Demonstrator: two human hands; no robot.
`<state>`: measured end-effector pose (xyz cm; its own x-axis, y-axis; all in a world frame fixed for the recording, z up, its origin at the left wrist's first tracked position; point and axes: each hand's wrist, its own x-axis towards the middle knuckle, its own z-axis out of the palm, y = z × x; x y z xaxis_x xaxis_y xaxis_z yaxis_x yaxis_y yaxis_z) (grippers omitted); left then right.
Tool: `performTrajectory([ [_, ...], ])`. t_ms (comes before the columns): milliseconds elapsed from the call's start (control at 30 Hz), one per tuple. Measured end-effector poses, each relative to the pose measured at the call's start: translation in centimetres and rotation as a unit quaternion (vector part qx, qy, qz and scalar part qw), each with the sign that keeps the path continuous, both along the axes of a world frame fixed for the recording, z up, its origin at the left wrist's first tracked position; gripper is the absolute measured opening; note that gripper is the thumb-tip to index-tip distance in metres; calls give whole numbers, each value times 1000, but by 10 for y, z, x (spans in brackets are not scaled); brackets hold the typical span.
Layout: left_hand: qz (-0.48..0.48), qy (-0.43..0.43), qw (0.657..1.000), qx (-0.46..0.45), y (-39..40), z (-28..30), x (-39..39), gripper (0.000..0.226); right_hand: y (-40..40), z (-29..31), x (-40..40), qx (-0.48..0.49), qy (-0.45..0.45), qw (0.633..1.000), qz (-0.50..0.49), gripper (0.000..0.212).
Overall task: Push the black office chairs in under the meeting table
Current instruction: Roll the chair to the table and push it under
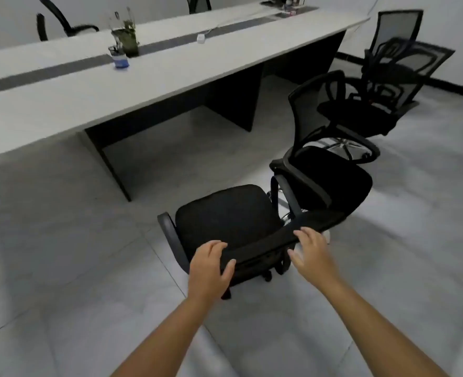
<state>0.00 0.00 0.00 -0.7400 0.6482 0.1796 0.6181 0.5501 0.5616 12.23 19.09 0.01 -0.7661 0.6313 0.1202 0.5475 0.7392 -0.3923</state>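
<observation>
so both hands are on the backrest of the nearest black chair (224, 213), which sits on the tiled floor (61, 268) well out from the long white desk (89, 85), seat facing toward it. left hand (211, 265) has its grip wrapped over the top edge of the backrest, fingers over the front and thumb on the near side. right hand (313, 250) is looser, fingers spread and only lightly curled, resting on the top edge further along, not really clamped on anything.

second black chair (328, 170) is just beside the first one on the right, turned at an angle, also not tucked in. a third chair (366, 112) sits behind that, and a fourth chair (399, 31) is back by the wall, kinda blurry.

on the desk there's a blue pen cup (121, 59) touching or right next to a dark vase with plants (128, 40), plus a small white box (201, 38) on the grey centre strip. two more chairs (61, 25) show on the far side.
</observation>
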Motion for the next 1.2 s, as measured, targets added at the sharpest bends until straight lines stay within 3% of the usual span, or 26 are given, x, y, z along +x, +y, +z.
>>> performTrajectory([
  [67, -29, -53, 993, -98, 17, -7, -5, 46, 4, -7, -16, 53, -74, 994, 63, 51],
  [133, -60, -62, 979, -186, 26, -19, -6, 48, 1, -14, -26, -40, -159, 983, 82, 70],
  [200, -62, -42, 971, -227, 25, -35, -5, 47, 8, -29, -28, -45, -182, 979, 85, 78],
  [300, -54, 4, 977, -205, 23, -48, -3, 46, 14, -37, -30, 41, -137, 986, 89, 52],
  [500, -76, 38, 966, -246, 4, -44, -6, 42, -4, -48, -28, 143, -138, 975, 100, 57],
  [600, -101, 118, 971, -182, -26, -60, -12, 25, -29, -52, -18, 131, -103, 980, 113, 54],
  [700, -111, 196, 959, -172, -63, -72, -17, 73, -45, -56, 0, 144, -84, 972, 166, 38],
  [800, -101, 235, 954, -158, -91, -71, -16, 68, -36, -61, 22, 154, -74, 965, 197, 48],
  [933, -73, 191, 972, -120, -112, -77, 4, 38, -52, -66, 39, 177, -65, 954, 232, 46],
  [1033, -77, 155, 975, -137, -112, -76, 11, 54, -67, -67, 42, 177, -67, 954, 232, 46],
  [1133, -136, 167, 964, -159, -108, -67, -2, 32, -64, -66, 38, 199, -44, 952, 229, 43],
  [1200, -155, 156, 958, -183, -104, -65, -9, 34, -57, -68, 32, 228, -10, 945, 235, 37],
])
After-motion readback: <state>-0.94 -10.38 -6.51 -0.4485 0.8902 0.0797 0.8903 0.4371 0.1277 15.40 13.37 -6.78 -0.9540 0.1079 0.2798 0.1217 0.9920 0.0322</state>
